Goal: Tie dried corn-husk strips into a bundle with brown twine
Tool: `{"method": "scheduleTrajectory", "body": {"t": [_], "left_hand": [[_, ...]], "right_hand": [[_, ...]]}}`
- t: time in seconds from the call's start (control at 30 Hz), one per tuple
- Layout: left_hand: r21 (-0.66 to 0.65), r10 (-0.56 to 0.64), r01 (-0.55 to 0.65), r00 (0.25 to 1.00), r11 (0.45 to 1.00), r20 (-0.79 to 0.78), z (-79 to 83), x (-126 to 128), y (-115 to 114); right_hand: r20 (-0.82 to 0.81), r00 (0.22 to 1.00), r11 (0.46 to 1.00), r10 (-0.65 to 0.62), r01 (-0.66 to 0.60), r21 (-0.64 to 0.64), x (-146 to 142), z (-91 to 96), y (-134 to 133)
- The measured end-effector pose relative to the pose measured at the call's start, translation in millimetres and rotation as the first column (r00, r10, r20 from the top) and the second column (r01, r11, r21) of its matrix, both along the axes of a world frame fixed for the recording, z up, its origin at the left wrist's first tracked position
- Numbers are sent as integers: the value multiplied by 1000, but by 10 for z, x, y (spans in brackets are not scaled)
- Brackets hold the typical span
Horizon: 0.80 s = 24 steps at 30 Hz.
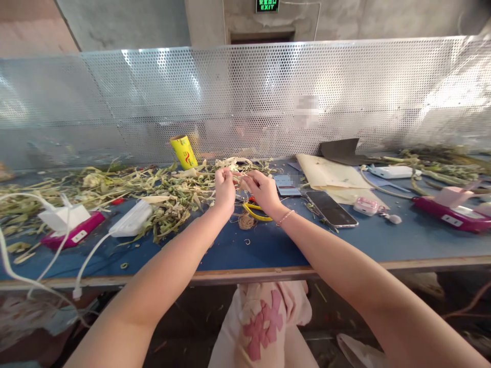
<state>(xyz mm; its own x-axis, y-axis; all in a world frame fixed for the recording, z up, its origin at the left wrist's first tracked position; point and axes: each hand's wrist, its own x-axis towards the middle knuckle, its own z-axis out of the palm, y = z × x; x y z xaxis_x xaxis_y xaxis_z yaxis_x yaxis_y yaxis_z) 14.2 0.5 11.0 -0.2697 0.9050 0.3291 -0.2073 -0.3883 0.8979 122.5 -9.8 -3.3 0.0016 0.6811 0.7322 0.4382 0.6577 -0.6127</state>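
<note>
Over the blue table, my left hand and my right hand are close together, fingertips pinched around a small, pale green piece of plant stem. The fingers partly hide it. Just below my right hand lies a tool with yellow handles, its other end covered. A small ball of brown twine rests beside these handles. Left of my hands spreads a heap of dried plant stems and leaves, and more pale dry leaves lie right behind my fingers.
A yellow cardboard tube stands by the perforated metal screen. On the right are a phone, brown paper, an earphone case and a power strip. Left: a white power bank and another power strip.
</note>
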Motion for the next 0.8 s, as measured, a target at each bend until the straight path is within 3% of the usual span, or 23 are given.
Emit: {"method": "scheduleTrajectory", "body": {"t": [0.17, 0.4, 0.8], "left_hand": [[86, 89, -80, 991, 993, -105, -58, 17, 12], [285, 339, -270, 913, 920, -228, -133, -3, 71], [366, 235, -135, 940, 921, -246, -33, -59, 46]], "right_hand": [[-31, 999, 1000, 11, -11, -5, -39, 7, -20], [-81, 996, 998, 47, -50, -40, -147, -14, -52], [-318, 944, 975, 85, -144, -168, -129, 37, -32]]}}
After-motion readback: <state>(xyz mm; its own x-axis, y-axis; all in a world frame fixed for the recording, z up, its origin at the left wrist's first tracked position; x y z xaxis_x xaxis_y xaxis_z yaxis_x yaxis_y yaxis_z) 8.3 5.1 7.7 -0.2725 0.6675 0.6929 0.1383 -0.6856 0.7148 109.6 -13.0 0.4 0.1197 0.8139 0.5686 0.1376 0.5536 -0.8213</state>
